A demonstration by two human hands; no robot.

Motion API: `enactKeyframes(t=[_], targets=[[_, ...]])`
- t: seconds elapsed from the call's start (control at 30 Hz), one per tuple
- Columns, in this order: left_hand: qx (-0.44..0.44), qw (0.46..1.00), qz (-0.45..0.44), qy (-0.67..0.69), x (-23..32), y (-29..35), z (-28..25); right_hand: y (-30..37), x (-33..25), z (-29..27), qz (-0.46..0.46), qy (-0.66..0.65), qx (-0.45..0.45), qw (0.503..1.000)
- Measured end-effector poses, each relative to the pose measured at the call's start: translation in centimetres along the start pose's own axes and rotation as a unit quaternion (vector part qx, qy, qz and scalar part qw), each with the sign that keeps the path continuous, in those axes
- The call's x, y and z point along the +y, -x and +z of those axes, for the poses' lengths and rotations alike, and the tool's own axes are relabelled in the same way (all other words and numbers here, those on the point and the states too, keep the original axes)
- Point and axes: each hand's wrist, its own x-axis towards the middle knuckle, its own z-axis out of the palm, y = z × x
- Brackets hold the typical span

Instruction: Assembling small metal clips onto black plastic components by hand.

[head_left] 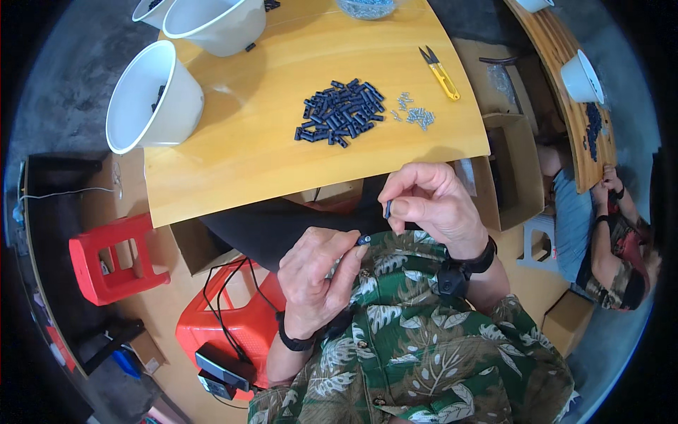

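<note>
My left hand (318, 272) pinches a small black cylindrical piece (364, 240) between thumb and fingertips, its round end facing right. Just up and to the right, my right hand (432, 201) has a small dark piece (388, 210) between thumb and forefinger, mostly covered by the fingers. The two pieces are apart, both held in front of the table's near edge. Beyond my hands lies a heap of black cylindrical pieces (339, 114) on the yellow table (247, 159). Beside it, small silvery metal parts (421, 119) form a loose cluster.
Yellow-handled snips (439, 73) lie at the table's right side. White tubs (157, 99) stand at left, and a clear bowl (366, 8) sits at the far edge. Red stools (116, 260) and an open cardboard box (514, 169) flank me. Another person (611, 247) works at right.
</note>
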Motion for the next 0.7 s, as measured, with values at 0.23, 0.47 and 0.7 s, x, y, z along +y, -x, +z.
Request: enactKeyframes(t=[0.23,0.47,0.7], targets=[[-0.01,1.0,0.01,0.001,0.8,-0.2,0.8,1.5,0.3,-0.4,-0.01,-0.087,-0.042,0.995],[-0.019,1.0,0.021,0.0,1.0,-0.3,0.9,1.8,0.5,-0.1,0.001,-0.067,-0.043,0.997],[-0.017,1.0,0.022,-0.007,1.0,-0.1,0.6,1.9,0.9,0.3,0.001,-0.079,-0.043,0.996]])
